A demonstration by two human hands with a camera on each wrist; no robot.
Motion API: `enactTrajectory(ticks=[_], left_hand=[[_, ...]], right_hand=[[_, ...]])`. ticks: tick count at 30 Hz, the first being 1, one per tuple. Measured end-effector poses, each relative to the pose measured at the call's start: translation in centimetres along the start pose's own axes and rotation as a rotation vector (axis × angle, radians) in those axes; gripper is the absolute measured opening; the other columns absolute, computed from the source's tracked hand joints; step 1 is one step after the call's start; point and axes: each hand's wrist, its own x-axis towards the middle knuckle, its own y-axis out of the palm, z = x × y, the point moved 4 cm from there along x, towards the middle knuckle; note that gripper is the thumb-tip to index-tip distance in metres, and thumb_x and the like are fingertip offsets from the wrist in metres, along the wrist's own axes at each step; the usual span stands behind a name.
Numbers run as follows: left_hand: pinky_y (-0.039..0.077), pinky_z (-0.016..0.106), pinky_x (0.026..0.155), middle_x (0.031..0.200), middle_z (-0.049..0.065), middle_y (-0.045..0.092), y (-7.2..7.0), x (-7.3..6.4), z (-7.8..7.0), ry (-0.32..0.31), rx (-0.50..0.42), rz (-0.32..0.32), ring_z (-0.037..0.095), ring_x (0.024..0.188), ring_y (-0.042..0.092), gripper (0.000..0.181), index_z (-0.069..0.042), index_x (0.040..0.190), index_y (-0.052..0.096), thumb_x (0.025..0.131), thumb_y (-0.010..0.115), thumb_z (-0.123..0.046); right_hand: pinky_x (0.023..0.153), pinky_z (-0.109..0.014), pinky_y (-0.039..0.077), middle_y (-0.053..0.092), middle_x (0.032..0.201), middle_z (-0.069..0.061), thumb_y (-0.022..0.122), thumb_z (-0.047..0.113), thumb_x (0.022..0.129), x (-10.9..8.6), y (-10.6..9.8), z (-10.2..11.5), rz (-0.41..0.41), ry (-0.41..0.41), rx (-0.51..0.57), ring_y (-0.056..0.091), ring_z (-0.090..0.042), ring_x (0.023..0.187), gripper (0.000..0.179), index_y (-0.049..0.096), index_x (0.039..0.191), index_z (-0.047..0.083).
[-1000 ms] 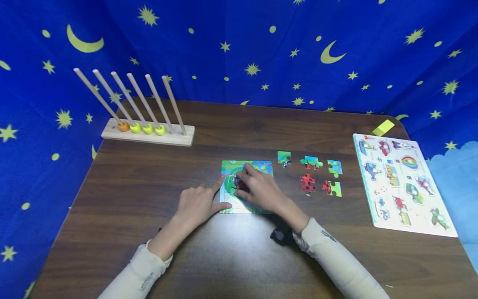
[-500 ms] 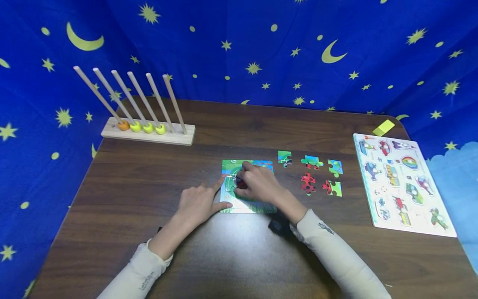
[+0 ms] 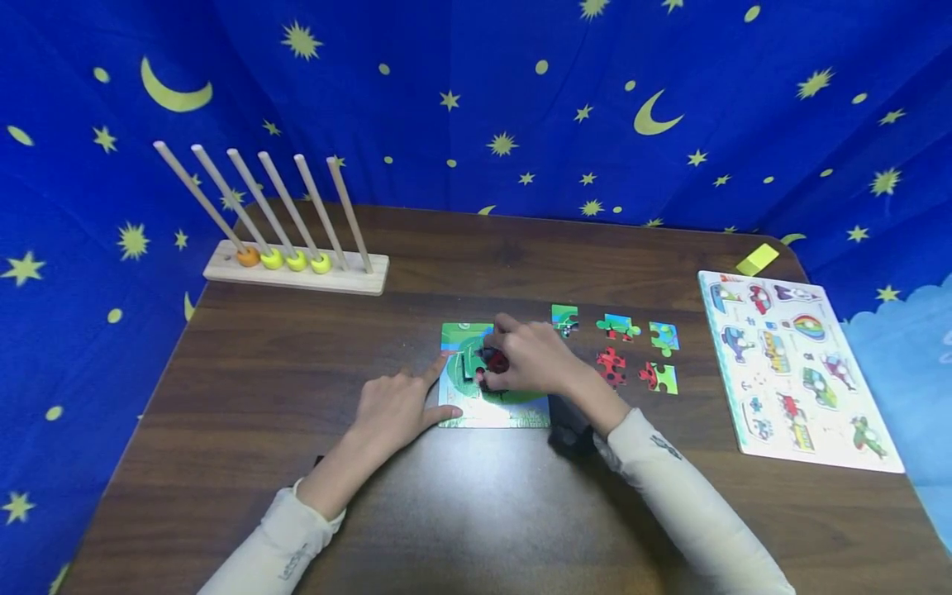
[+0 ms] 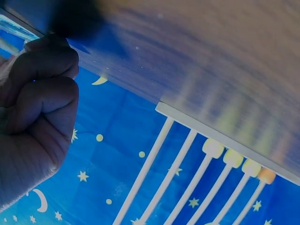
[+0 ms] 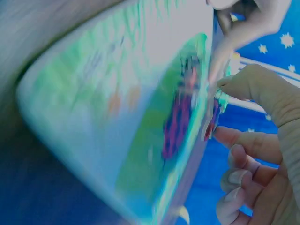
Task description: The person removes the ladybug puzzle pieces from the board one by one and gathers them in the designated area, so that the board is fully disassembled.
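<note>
A jigsaw tray [image 3: 491, 417] with a green scene and a printed ladybug lies on the table's middle. My right hand [image 3: 537, 355] pinches a green and red puzzle piece [image 5: 215, 115] between thumb and index finger, close over the tray. The piece tilts on edge in the right wrist view. My left hand [image 3: 390, 411] rests at the tray's left side, its straight index finger and thumb touching that edge; its other fingers curl under in the left wrist view. Right of the tray lie several loose pieces, among them a red spotted piece [image 3: 611, 365] and a green-blue piece [image 3: 664, 337].
A wooden peg stand [image 3: 297, 279] with yellow and orange beads stands at the back left. On the right lies a white vehicle puzzle board [image 3: 803, 364], with a yellow block [image 3: 758, 259] behind it. A blue starry curtain [image 3: 416, 107] hangs behind the table.
My right hand has risen slightly and moved right with the puzzle piece, which now tilts above the tray. My left hand stays at the tray's edge. The head view has shifted a little.
</note>
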Motion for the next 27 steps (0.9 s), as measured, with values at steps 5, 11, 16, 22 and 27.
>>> enactTrajectory(ticks=[5, 11, 16, 22, 27], left_hand=[[0.033, 0.032, 0.043, 0.074, 0.016, 0.063, -0.1, 0.1, -0.1, 0.005, 0.008, -0.011, 0.017, 0.049, 0.04, 0.088, -0.026, 0.153, 0.04, 0.081, 0.062, -0.072], [0.034, 0.031, 0.045, 0.086, 0.02, 0.068, -0.3, 0.1, -0.1, 0.005, -0.004, -0.002, 0.018, 0.05, 0.041, 0.087, -0.024, 0.152, 0.041, 0.081, 0.063, -0.07], [0.037, 0.033, 0.046, 0.102, 0.024, 0.07, -0.1, 0.2, 0.1, -0.007, -0.009, 0.023, 0.02, 0.052, 0.047, 0.087, -0.024, 0.153, 0.04, 0.082, 0.063, -0.07], [0.037, 0.034, 0.047, 0.09, 0.021, 0.068, -0.1, 0.1, 0.1, -0.008, -0.021, 0.022, 0.021, 0.053, 0.047, 0.087, -0.025, 0.153, 0.04, 0.082, 0.064, -0.069], [0.037, 0.034, 0.046, 0.089, 0.02, 0.067, 0.0, 0.1, 0.0, -0.012, -0.026, 0.019, 0.021, 0.053, 0.047, 0.087, -0.025, 0.153, 0.039, 0.082, 0.064, -0.068]], right_hand=[[0.044, -0.021, 0.02, 0.057, 0.09, -0.006, 0.08, 0.038, 0.077, -2.4, -1.1, -2.4, -0.05, 0.037, -0.006, 0.033, -0.007, 0.05, 0.042, 0.075, 0.105, 0.007], [0.044, -0.022, 0.021, 0.057, 0.091, -0.006, 0.081, 0.035, 0.077, -5.5, -1.9, -5.2, -0.052, 0.121, 0.005, 0.032, -0.007, 0.051, 0.045, 0.075, 0.111, 0.006], [0.044, -0.023, 0.023, 0.055, 0.092, -0.007, 0.082, 0.033, 0.076, -7.1, -1.8, -6.8, -0.009, 0.179, 0.002, 0.031, -0.008, 0.05, 0.048, 0.074, 0.113, 0.003], [0.045, -0.024, 0.033, 0.059, 0.096, -0.009, 0.081, 0.033, 0.076, -7.6, -1.3, -7.7, 0.026, 0.198, -0.011, 0.042, -0.011, 0.054, 0.048, 0.073, 0.112, 0.002], [0.046, -0.024, 0.035, 0.058, 0.094, -0.008, 0.081, 0.033, 0.077, -7.5, -0.9, -8.0, 0.037, 0.188, -0.019, 0.044, -0.012, 0.056, 0.046, 0.074, 0.111, 0.002]])
